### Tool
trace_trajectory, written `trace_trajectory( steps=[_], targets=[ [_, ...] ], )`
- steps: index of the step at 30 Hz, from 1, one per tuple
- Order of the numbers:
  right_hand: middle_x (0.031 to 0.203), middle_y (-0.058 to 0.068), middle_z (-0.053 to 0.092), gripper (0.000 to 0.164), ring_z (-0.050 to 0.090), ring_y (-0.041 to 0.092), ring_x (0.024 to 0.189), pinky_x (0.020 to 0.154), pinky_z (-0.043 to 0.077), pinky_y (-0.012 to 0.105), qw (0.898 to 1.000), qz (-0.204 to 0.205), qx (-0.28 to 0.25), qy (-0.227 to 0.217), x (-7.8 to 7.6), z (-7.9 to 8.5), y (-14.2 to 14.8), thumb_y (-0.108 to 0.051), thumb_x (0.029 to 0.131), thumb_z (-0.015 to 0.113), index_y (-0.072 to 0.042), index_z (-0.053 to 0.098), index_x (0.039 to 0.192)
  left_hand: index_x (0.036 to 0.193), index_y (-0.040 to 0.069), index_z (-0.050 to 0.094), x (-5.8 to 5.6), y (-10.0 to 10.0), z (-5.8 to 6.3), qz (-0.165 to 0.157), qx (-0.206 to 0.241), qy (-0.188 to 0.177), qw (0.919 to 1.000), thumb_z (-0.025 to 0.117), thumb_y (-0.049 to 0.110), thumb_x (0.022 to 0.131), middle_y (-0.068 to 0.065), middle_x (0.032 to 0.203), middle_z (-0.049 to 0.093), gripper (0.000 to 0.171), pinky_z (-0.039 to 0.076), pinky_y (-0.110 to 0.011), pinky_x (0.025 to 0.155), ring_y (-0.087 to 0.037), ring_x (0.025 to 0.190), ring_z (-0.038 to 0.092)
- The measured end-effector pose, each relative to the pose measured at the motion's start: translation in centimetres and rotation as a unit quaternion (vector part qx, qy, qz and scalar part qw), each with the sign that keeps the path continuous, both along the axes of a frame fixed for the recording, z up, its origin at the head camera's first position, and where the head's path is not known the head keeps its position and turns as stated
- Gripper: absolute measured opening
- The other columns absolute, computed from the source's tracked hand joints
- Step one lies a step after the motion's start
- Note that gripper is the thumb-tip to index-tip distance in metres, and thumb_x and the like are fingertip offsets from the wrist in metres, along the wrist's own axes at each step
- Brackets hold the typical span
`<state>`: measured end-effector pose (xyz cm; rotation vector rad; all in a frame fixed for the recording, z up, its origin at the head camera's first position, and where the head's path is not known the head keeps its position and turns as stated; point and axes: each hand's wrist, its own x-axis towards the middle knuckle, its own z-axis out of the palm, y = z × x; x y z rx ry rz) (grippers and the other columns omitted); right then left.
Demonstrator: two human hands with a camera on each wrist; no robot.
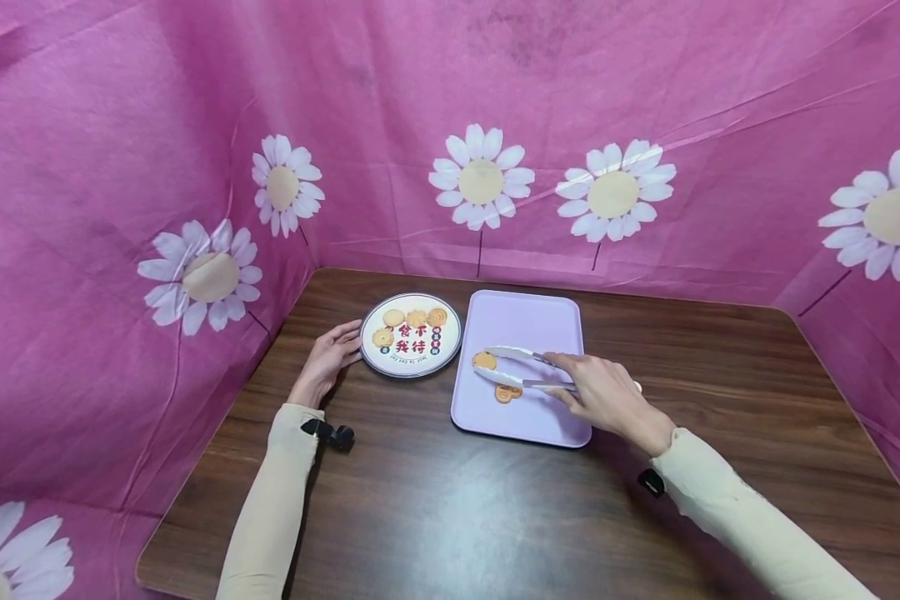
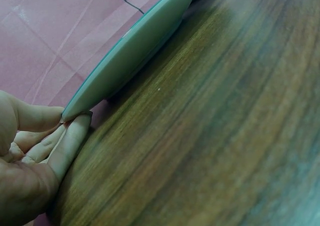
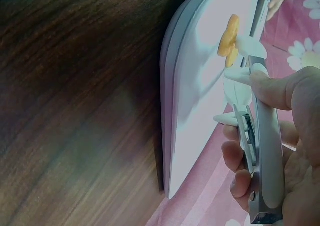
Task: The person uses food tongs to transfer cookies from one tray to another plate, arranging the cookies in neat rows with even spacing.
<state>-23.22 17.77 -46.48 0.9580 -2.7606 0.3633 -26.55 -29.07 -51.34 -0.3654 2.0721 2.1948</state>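
Note:
My right hand (image 1: 606, 390) grips a pair of metal tongs (image 3: 267, 151) with white tips, which are spread apart over the lilac tray (image 1: 525, 317). A round yellow cookie (image 1: 484, 360) lies on the tray between those tips. Close below it is a brown cookie with cut-out holes (image 1: 504, 395), partly covered by the lower tong arm. On the left, the thumb and fingers of my left hand (image 1: 328, 360) pinch the rim of a round white plate (image 2: 135, 51). Several cookies (image 1: 416, 318) sit along the plate's upper and left side, beside red printed characters.
Plate and tray stand side by side on a dark wooden table (image 1: 420, 467), with a narrow gap between them. Pink cloth (image 1: 390, 125) printed with white daisies hangs behind the table and along its left side. A black strap (image 1: 328, 433) goes round the left sleeve.

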Motion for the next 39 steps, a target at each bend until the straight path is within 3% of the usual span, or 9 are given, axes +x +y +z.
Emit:
trace_trajectory(
  steps=[13, 24, 33, 39],
  targets=[
    [0.106, 0.013, 0.079, 0.053, 0.068, 0.024, 0.074, 0.051, 0.055, 0.046, 1.000, -0.005, -0.004, 0.013, 0.1, -0.2, 0.0, -0.038, 0.091, 0.079, -0.014, 0.067, 0.136, 0.159, 0.000, 0.038, 0.0, 0.1, -0.1, 0.002, -0.001, 0.002, 1.0000, 0.052, 0.001, 0.107, -0.028, 0.163, 0.039, 0.054, 0.056, -0.012, 0.080, 0.002, 0.101, 0.062],
    [0.107, 0.013, 0.079, 0.055, 0.062, 0.021, 0.071, 0.050, 0.053, 0.046, 1.000, -0.008, -0.015, 0.026, -0.6, 1.0, -0.3, -0.035, 0.090, 0.081, -0.015, 0.065, 0.139, 0.159, 0.002, 0.039, 0.0, 0.1, 0.0, 0.005, -0.006, -0.009, 0.9999, 0.051, 0.001, 0.107, -0.025, 0.163, 0.041, 0.054, 0.056, -0.012, 0.080, 0.003, 0.101, 0.062],
    [0.111, 0.013, 0.079, 0.054, 0.064, 0.023, 0.073, 0.053, 0.055, 0.049, 0.999, 0.007, -0.029, 0.030, -1.7, 2.4, -2.5, -0.035, 0.091, 0.080, -0.016, 0.064, 0.140, 0.159, 0.002, 0.039, 0.0, 0.0, 0.1, 0.003, -0.004, -0.010, 0.9999, 0.052, 0.002, 0.107, -0.026, 0.163, 0.040, 0.054, 0.056, -0.013, 0.080, 0.002, 0.101, 0.062],
    [0.104, 0.010, 0.079, 0.053, 0.063, 0.022, 0.073, 0.051, 0.054, 0.046, 0.999, 0.023, -0.030, 0.032, -2.6, 2.5, -4.5, -0.033, 0.090, 0.081, -0.016, 0.065, 0.138, 0.159, 0.001, 0.039, 0.1, 0.1, -0.1, 0.005, -0.003, -0.003, 1.0000, 0.051, 0.001, 0.107, -0.028, 0.162, 0.041, 0.054, 0.056, -0.011, 0.079, 0.004, 0.097, 0.062]
  ],
)
